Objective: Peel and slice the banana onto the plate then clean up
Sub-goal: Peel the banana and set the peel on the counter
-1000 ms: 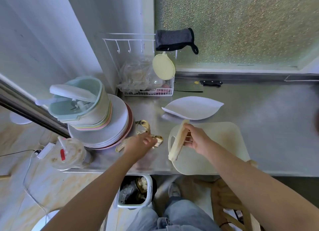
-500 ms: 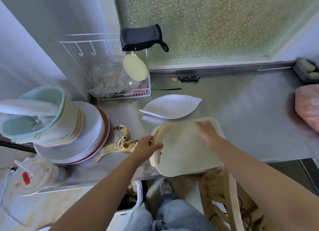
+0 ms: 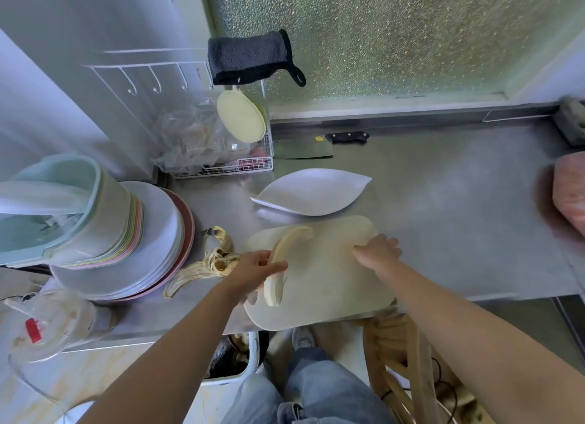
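**Left arm:** bare, entered from the lower left and extended up and to the right.

**Left hand** (image 3: 258, 270): back toward the camera. Fingers and thumb were curled round the middle of the banana (image 3: 292, 241), and both its ends showed beyond the grip.

**Right arm:** bare, entered from the lower right and extended up and to the left. The forearm crossed the near right corner of the board (image 3: 316, 300).

**Right hand** (image 3: 376, 254): palm down, fingers straight and slightly spread, pointing away from the body. It rested flat on the board and held nothing.

**Both hands:** roughly level with each other, apart, not touching.
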The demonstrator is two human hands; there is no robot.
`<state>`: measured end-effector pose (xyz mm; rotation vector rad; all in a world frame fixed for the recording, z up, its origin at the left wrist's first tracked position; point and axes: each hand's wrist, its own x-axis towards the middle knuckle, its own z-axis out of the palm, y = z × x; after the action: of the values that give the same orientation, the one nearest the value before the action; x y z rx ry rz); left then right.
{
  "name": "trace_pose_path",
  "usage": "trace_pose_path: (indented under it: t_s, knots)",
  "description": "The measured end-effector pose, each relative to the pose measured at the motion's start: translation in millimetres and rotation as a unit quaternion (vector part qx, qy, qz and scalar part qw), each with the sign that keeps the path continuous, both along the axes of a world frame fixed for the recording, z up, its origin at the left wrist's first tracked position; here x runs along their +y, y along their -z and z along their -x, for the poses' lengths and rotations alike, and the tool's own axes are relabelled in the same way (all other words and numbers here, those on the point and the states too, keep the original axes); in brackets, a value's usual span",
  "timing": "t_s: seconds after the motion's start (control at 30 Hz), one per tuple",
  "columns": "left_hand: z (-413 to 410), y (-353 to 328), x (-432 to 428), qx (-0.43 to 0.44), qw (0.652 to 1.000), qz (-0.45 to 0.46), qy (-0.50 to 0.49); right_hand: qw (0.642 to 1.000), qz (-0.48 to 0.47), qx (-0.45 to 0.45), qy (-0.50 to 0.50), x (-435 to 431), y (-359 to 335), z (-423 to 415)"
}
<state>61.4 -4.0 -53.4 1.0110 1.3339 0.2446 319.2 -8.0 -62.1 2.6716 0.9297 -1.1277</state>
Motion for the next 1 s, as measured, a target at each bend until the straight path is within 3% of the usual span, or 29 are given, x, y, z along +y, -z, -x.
trace_pose_path:
  t_s: [0.07,0.13,0.2,0.23,0.3,0.37,0.47,0.53,0.6,0.7,0.87,1.0]
  knots:
    - [4,-2,1,-0.006,1.0,0.003,-0.004,0.999,0.007,-0.014,-0.037,-2,0,9]
    - [7,-6,2,-0.027,0.999,0.018,-0.002,0.99,-0.103,-0.034,-0.089,-1,-3,16]
    - [10,-11,3,-0.066,0.997,0.044,0.002,0.956,-0.269,0.057,-0.098,2,-9,28]
    - [11,-13,3,-0.091,0.994,0.055,-0.005,0.942,-0.294,0.151,-0.056,5,-14,34]
    - [12,-15,4,-0.138,0.987,0.074,-0.035,0.899,-0.194,0.383,0.081,8,-26,45]
    - [10,-20,3,-0.184,0.977,0.088,-0.06,0.833,-0.075,0.532,0.13,4,-29,48]
    - [9,-27,-1,-0.241,0.961,0.116,-0.072,0.744,-0.076,0.658,0.087,-5,-20,56]
    - [9,-28,-3,-0.267,0.951,0.139,-0.067,0.709,-0.124,0.689,0.091,-8,-19,68]
    - [9,-28,-4,-0.279,0.947,0.152,-0.053,0.706,-0.168,0.677,0.121,-7,-23,75]
    - [10,-27,-4,-0.263,0.953,0.146,-0.038,0.733,-0.191,0.636,0.148,-3,-25,77]
    - [6,-26,-1,-0.096,0.993,-0.002,-0.071,0.817,-0.245,0.507,0.122,4,-30,74]
    - [9,-21,-1,-0.029,0.997,-0.066,-0.041,0.835,-0.289,0.452,0.122,6,-31,74]
